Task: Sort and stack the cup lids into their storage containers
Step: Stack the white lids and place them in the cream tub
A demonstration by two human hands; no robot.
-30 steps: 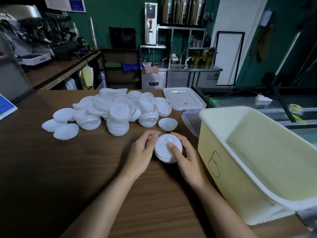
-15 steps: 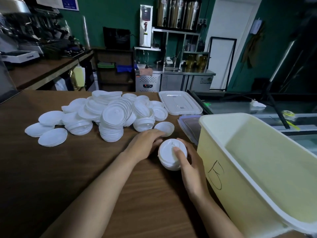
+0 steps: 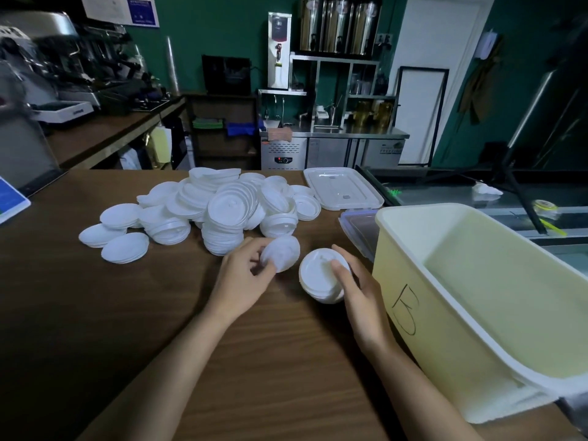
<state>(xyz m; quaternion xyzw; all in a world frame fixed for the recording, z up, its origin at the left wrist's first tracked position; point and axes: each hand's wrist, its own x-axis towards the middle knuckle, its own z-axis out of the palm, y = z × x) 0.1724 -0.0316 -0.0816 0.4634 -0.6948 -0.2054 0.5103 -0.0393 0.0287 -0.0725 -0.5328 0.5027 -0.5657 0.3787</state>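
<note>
A heap of white cup lids (image 3: 222,208) lies on the brown wooden table (image 3: 95,313), some stacked, some loose. My left hand (image 3: 241,275) pinches a single white lid (image 3: 281,253), tilted, just in front of the heap. My right hand (image 3: 359,291) grips a short stack of white lids (image 3: 318,278) with the thumb on top, a little above the table. The two sets of lids sit close together but apart. To the right stands a pale yellow storage container (image 3: 420,313) with a handwritten mark on its side, open on top.
A clear flat container lid (image 3: 342,192) lies behind the heap. A second clear-lidded box (image 3: 356,227) sits between it and the yellow container. A blue-edged card (image 3: 9,202) lies at the table's left edge. Coffee machines and steel counters stand behind.
My left hand has let go of the stack, reached to the loose lid by the heap and picked it up. My right hand alone keeps the stack, held slightly to the right.
</note>
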